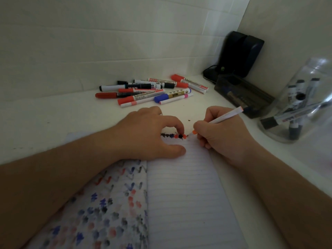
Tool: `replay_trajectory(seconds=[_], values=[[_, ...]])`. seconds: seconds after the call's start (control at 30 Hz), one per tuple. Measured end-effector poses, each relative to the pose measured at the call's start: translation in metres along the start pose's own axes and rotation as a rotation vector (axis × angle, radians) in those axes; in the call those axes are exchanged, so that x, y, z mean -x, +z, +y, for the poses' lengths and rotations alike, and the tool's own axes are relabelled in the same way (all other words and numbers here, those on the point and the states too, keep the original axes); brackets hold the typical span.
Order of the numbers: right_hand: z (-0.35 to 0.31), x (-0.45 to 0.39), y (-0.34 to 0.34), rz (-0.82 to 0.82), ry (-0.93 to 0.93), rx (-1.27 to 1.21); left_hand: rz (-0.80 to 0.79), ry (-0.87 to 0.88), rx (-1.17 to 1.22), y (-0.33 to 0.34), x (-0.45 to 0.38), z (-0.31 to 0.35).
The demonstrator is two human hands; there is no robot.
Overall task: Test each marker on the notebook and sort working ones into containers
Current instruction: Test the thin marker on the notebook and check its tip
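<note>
1. Orange-tipped slim white marker (pixel 218 120) is pinched by the right hand (pixel 222 133), fingers curled; tip touches the lined white paper notebook (pixel 181 186), barrel slanting up-right.
2. Left hand (pixel 150 135), fingers curled and holding nothing I can see, rests on the page just left.

Both bare forearms reach in from the near edge, converging over the notebook (pixel 181 186). The left hand (pixel 150 133) lies palm-down on the notebook's top edge, fingers curled, thumb stretched flat along the page, fingertips pressing the paper. Just to the right, the right hand (pixel 221 133) pinches a slim white marker (pixel 220 119) in a writing grip, tip down at the notebook's top edge.
</note>
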State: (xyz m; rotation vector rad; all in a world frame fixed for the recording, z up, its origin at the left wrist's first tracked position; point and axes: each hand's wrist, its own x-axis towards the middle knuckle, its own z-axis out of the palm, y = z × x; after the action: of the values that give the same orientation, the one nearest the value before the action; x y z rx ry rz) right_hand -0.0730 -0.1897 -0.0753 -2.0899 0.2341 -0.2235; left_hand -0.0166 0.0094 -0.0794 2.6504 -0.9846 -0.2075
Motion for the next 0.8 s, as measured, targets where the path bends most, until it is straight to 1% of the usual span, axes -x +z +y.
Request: replay_trajectory(seconds=[0.13,0.23,0.33,0.4,0.5,0.57,0.67,0.8], values=[[-0.0001,-0.0003,0.0007,0.014,-0.016,0.049,-0.002,-0.001,-0.007,0.0005,-0.0004,-0.0003],[0.0011,0.0008,-0.0007,0.027,-0.017,0.022,-0.007,-0.006,-0.009,0.0005,-0.0005,-0.0001],[-0.0001,0.0019,-0.001,0.006,-0.004,-0.023,-0.007,-0.003,-0.017,0.0006,-0.001,-0.0002],[-0.0002,0.0013,-0.0002,0.008,-0.015,0.009,-0.012,-0.005,-0.014,0.0007,-0.0015,0.0002],[-0.0007,0.0011,0.0011,0.045,-0.041,0.071,-0.014,-0.005,-0.021,0.0012,-0.0016,-0.0005],[0.0004,0.0015,0.0005,0.066,-0.036,0.057,-0.012,-0.007,-0.02,0.0014,-0.0012,-0.0005],[0.0012,0.0013,-0.0005,0.047,-0.004,-0.013,-0.014,-0.006,-0.02,0.0014,-0.0013,-0.0005],[0.001,0.0008,0.0008,0.027,-0.013,0.01,-0.012,-0.005,-0.021,0.0011,-0.0008,-0.0001]])
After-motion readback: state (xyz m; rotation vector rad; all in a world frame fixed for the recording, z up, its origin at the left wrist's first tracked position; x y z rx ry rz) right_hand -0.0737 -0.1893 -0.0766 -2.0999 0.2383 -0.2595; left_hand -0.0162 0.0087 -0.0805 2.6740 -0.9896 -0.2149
